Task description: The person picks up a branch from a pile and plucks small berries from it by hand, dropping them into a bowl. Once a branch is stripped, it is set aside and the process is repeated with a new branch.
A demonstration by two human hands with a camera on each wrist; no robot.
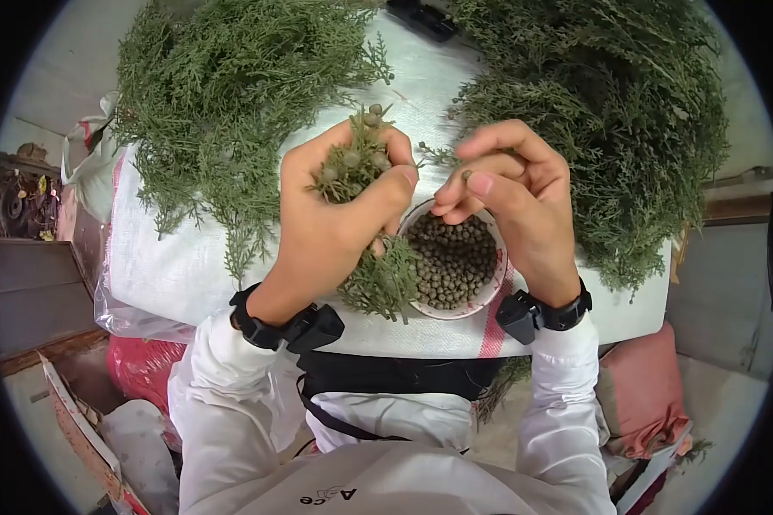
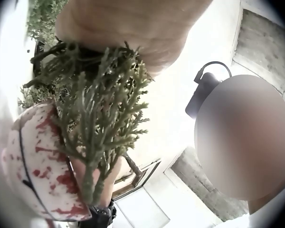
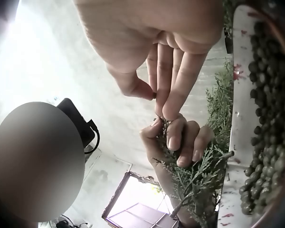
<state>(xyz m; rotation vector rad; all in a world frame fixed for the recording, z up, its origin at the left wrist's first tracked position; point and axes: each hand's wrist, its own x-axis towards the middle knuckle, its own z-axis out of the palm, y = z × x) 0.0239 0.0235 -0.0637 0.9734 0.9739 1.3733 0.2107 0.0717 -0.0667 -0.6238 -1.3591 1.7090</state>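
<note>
Gripping sprig (image 1: 352,167) in left hand (image 1: 326,232), right hand (image 1: 524,202) pinching an unclear speck (image 1: 467,175), bowl (image 1: 500,279) partly hidden

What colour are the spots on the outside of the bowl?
Red splashes on a white bowl, clearest in the left wrist view.

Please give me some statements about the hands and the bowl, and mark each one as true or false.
1. The left hand grips a green sprig. True.
2. The bowl is empty. False: it holds many small round seeds.
3. The right hand lies flat on the sack. False: it pinches a seed above the bowl.
4. Green branches lie heaped beyond both hands. True.
</note>
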